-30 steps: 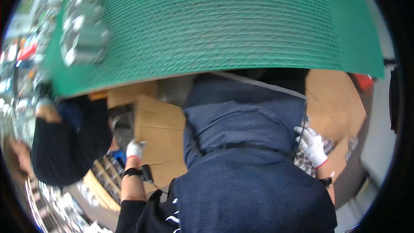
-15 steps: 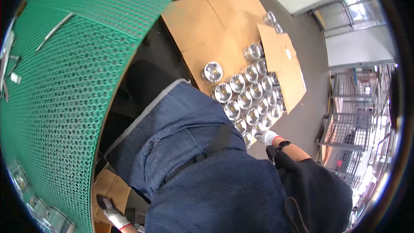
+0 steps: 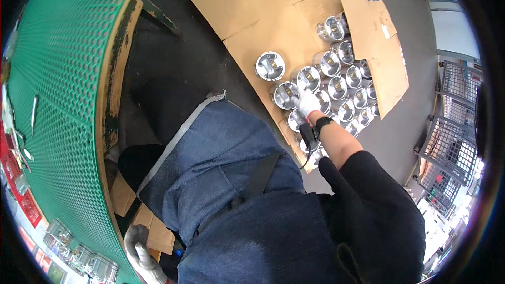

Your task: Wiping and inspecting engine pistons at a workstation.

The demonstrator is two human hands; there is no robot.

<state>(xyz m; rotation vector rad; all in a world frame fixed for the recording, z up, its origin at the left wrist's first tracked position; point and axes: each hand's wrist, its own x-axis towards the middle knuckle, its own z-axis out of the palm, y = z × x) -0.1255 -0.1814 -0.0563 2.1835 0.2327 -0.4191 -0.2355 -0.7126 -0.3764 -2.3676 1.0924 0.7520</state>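
My right hand (image 3: 307, 104), in a white knit glove with a red cuff, is among silvery metal pistons on a cardboard sheet. Its fingers reach the rim of one piston (image 3: 284, 96) and come close to another piston (image 3: 308, 78); their tips are too unclear to show a grip. A lone piston (image 3: 270, 66) stands a little to the left of the group. Down at the lower left, my left hand (image 3: 141, 252) is by the edge of the green mat (image 3: 79, 147). Its glove has greyed fingers, and the thumb stands apart from them with nothing between.
Flat cardboard (image 3: 252, 5) lies under the pistons, and a loose cardboard piece (image 3: 386, 68) covers some at the right. More pistons (image 3: 79, 252) stand by the mat's lower left. Wire-mesh carts (image 3: 452, 139) are at the far right. Folded cardboard (image 3: 158, 231) lies near my left hand.
My right hand has moved from the near end of the pistons up and left into the group. My left hand has come nearer the mat's edge. The whole view has shifted.
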